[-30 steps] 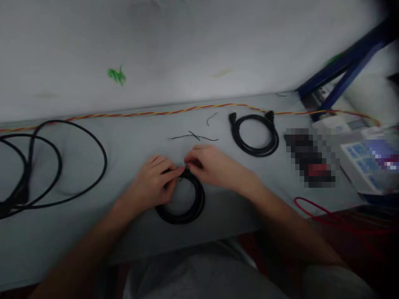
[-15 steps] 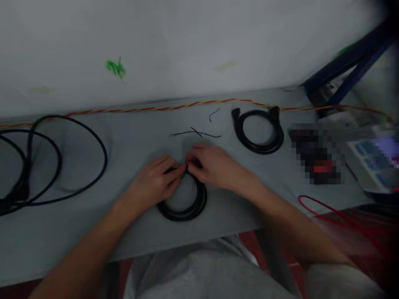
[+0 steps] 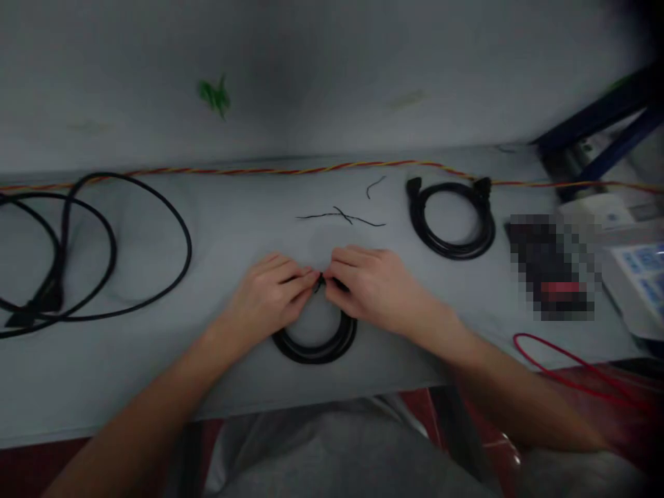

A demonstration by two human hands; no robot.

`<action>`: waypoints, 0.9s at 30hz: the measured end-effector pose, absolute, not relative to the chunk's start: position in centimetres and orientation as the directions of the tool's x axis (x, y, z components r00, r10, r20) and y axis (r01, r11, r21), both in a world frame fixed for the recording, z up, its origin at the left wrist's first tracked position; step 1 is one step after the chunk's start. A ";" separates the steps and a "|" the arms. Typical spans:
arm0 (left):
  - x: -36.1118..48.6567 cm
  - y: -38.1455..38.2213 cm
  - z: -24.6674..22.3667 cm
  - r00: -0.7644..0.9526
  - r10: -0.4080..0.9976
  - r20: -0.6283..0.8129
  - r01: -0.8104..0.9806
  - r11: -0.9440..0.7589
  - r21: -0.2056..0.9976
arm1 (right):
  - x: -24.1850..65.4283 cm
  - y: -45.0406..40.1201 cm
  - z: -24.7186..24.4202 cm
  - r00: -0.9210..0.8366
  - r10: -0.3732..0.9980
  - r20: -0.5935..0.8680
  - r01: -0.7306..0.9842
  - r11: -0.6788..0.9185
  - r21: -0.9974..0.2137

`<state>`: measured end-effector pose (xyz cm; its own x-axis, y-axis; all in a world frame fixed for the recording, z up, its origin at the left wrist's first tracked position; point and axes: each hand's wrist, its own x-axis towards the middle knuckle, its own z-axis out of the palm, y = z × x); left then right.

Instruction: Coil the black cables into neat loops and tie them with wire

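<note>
Plainly, both hands are working at the top of a coiled black cable that lies flat on a pale grey table; the left hand and right hand are held in a narrow pinch, their fingertips nearly meeting on a short dark strand at the coil's upper edge, though the fingers hide most of it; two thin black wires lie loose just beyond the hands, one crossed by a short piece, with a small curl of black wire farther back; to the right sits a second, tighter black cable coil with moulded plug ends; to the left, a larger black cable sprawls in loose loops; a twisted red-and-yellow wire runs along the table's back edge; farther right, a pixelated black-and-red object cannot be read, nor can the white device with blue keys; a thin red wire loop hangs over the front edge.
</note>
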<state>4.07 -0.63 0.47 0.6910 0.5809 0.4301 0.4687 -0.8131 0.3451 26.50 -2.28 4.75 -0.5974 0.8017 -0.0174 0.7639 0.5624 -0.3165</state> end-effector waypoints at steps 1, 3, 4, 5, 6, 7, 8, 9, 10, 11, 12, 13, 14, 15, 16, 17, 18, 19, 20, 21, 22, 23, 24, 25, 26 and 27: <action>4.1 -0.6 0.5 0.691 0.584 0.427 0.469 -0.811 0.350 | 26.6 -2.3 4.9 -0.610 0.792 -0.030 0.755 0.569 -0.326; 4.1 -0.6 0.5 0.693 0.584 0.423 0.467 -0.810 0.355 | 26.7 -2.3 5.1 -0.636 0.770 -0.052 0.738 0.588 -0.330; 4.1 -0.6 0.5 0.694 0.581 0.425 0.464 -0.813 0.353 | 26.7 -2.4 5.2 -0.648 0.760 -0.057 0.732 0.600 -0.322; 4.1 -0.6 0.4 0.694 0.578 0.431 0.462 -0.815 0.350 | 26.7 -2.6 5.2 -0.656 0.752 -0.058 0.729 0.612 -0.306; 4.2 -0.5 0.4 0.691 0.575 0.438 0.459 -0.817 0.348 | 26.7 -2.7 5.2 -0.665 0.745 -0.057 0.726 0.626 -0.285; 4.2 -0.5 0.4 0.687 0.575 0.444 0.457 -0.817 0.351 | 26.6 -2.9 5.2 -0.674 0.737 -0.053 0.722 0.641 -0.262; 4.2 -0.4 0.4 0.686 0.575 0.446 0.452 -0.817 0.358 | 26.5 -3.1 5.2 -0.681 0.731 -0.050 0.719 0.653 -0.239; 4.2 -0.3 0.4 0.687 0.575 0.444 0.446 -0.816 0.368 | 26.4 -3.3 5.1 -0.684 0.728 -0.047 0.718 0.661 -0.218; 4.1 -0.2 0.5 0.692 0.576 0.434 0.439 -0.814 0.379 | 26.3 -3.4 5.1 -0.685 0.727 -0.046 0.719 0.665 -0.202; 4.1 -0.1 0.6 0.701 0.575 0.423 0.432 -0.813 0.389 | 26.2 -3.5 5.0 -0.684 0.728 -0.047 0.721 0.666 -0.192; 4.0 0.0 0.7 0.714 0.569 0.407 0.423 -0.814 0.397 | 26.1 -3.5 5.0 -0.680 0.732 -0.048 0.726 0.662 -0.189; 3.9 0.1 0.8 0.727 0.563 0.393 0.413 -0.816 0.405 | 26.1 -3.5 5.0 -0.674 0.737 -0.048 0.731 0.655 -0.190; 3.8 0.1 1.0 0.738 0.556 0.382 0.402 -0.817 0.413 | 26.1 -3.5 5.0 -0.667 0.743 -0.046 0.736 0.648 -0.196; 3.7 0.2 1.1 0.744 0.553 0.375 0.396 -0.817 0.419 | 26.2 -3.5 5.1 -0.662 0.749 -0.045 0.740 0.642 -0.200; 3.6 0.2 1.2 0.750 0.550 0.368 0.393 -0.818 0.421 | 26.2 -3.5 5.1 -0.656 0.754 -0.043 0.744 0.636 -0.203; 3.5 0.3 1.3 0.759 0.543 0.360 0.389 -0.821 0.418 | 26.3 -3.5 5.2 -0.650 0.759 -0.041 0.749 0.631 -0.203; 3.4 0.3 1.4 0.768 0.535 0.352 0.388 -0.826 0.409 | 26.4 -3.5 5.3 -0.647 0.762 -0.038 0.752 0.628 -0.201; 3.3 0.3 1.4 0.776 0.528 0.347 0.390 -0.832 0.395 | 26.4 -3.6 5.4 -0.644 0.764 -0.034 0.754 0.627 -0.197; 3.3 0.3 1.4 0.782 0.519 0.345 0.391 -0.839 0.377 | 26.5 -3.7 5.4 -0.643 0.766 -0.028 0.755 0.627 -0.192; 3.3 0.3 1.4 0.785 0.512 0.350 0.392 -0.847 0.359 | 26.5 -3.9 5.3 -0.641 0.767 -0.017 0.756 0.627 -0.189; 3.4 0.4 1.4 0.785 0.504 0.361 0.393 -0.855 0.339 | 26.5 -4.1 5.1 -0.637 0.771 -0.002 0.757 0.625 -0.191; 3.5 0.4 1.4 0.784 0.494 0.377 0.392 -0.864 0.316 | 26.6 -4.2 4.8 -0.626 0.779 0.022 0.761 0.617 -0.200; 3.6 0.4 1.4 0.785 0.480 0.391 0.392 -0.874 0.287 | 26.6 -4.4 4.5 -0.610 0.791 0.053 0.766 0.605 -0.217; 3.7 0.5 1.4 0.792 0.462 0.399 0.389 -0.886 0.253 | 26.7 -4.6 4.1 -0.586 0.805 0.090 0.772 0.589 -0.239; 3.8 0.5 1.5 0.801 0.443 0.403 0.386 -0.896 0.219 | 26.7 -4.8 3.6 -0.560 0.819 0.130 0.775 0.572 -0.267; 3.8 0.6 1.5 0.810 0.424 0.405 0.380 -0.906 0.188 | 26.8 -4.9 3.2 -0.532 0.830 0.169 0.775 0.558 -0.296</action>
